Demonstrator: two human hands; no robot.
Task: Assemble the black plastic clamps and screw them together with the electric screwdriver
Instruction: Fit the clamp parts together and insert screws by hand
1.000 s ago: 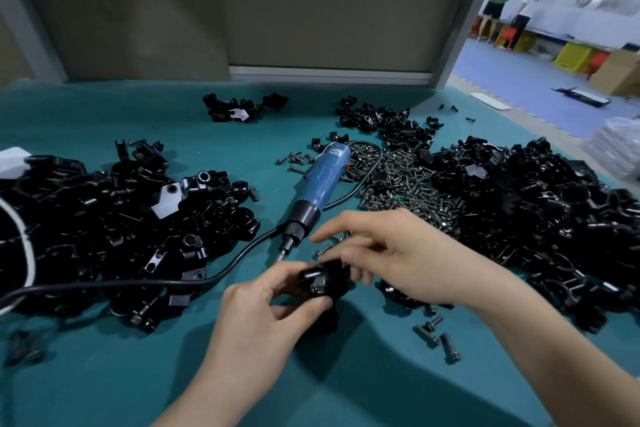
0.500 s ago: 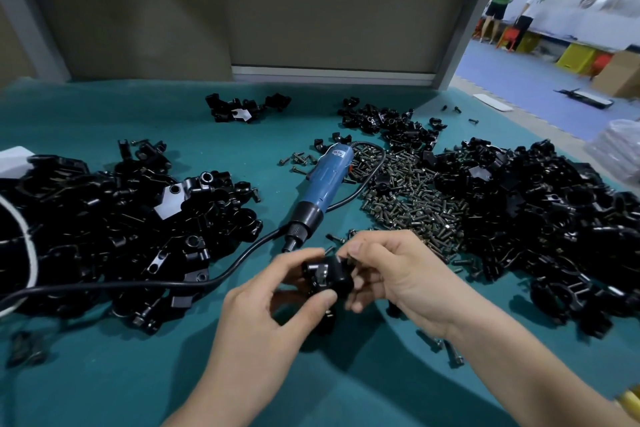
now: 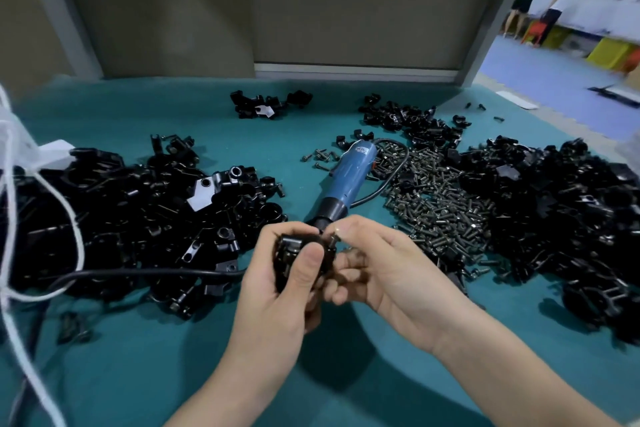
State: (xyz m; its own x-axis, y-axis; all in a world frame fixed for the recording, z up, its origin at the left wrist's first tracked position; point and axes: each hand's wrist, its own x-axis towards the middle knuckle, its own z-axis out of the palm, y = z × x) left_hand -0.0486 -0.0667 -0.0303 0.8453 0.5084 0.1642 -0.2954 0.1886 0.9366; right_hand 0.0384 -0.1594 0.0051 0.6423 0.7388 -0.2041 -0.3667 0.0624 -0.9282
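Observation:
My left hand [image 3: 277, 295] grips a black plastic clamp [image 3: 294, 253] above the teal table, thumb pressed on its front. My right hand [image 3: 377, 267] pinches a small screw [image 3: 333, 240] at the clamp's upper right corner. The blue electric screwdriver [image 3: 346, 180] lies on the table just beyond my hands, tip pointing toward them and hidden behind my fingers. A heap of loose screws [image 3: 440, 198] lies right of the screwdriver.
Large piles of black clamp parts lie at the left [image 3: 138, 218] and the right [image 3: 561, 215], smaller ones at the back [image 3: 266, 104]. The screwdriver's black cable [image 3: 138, 272] runs leftward. White cords [image 3: 41, 218] hang at the far left. Two people stand far back right.
Both hands have lifted the clamp up and closer together. My right hand went from covering the clamp to pinching a screw at its corner.

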